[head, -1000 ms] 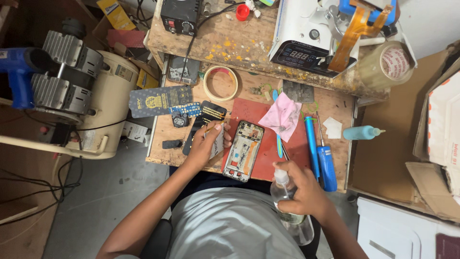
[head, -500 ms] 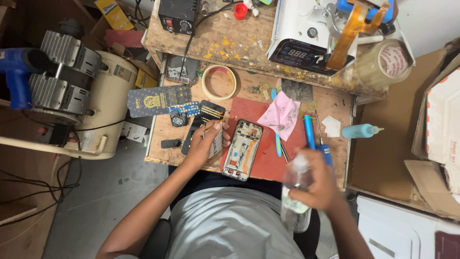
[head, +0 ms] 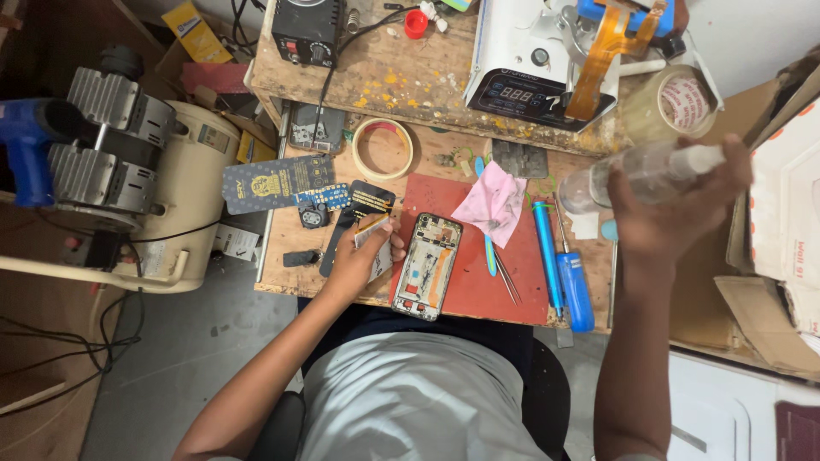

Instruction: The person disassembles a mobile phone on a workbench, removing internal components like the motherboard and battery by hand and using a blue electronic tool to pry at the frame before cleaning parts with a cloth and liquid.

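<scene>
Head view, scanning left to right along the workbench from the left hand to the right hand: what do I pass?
Left hand → opened phone on the red mat → pink cloth → blue screwdriver → right hand gripping a clear bottle.

Single head cam, looks straight down on workbench (head: 401,81); close, overhead.

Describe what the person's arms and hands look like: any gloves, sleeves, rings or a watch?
Both arms are bare from the hands up as far as the view shows. The left hand and the right hand wear no gloves, and no ring, watch or bracelet can be seen. No sleeve shows on either forearm. The only clothing in view is a light grey shirt over the torso.
</scene>
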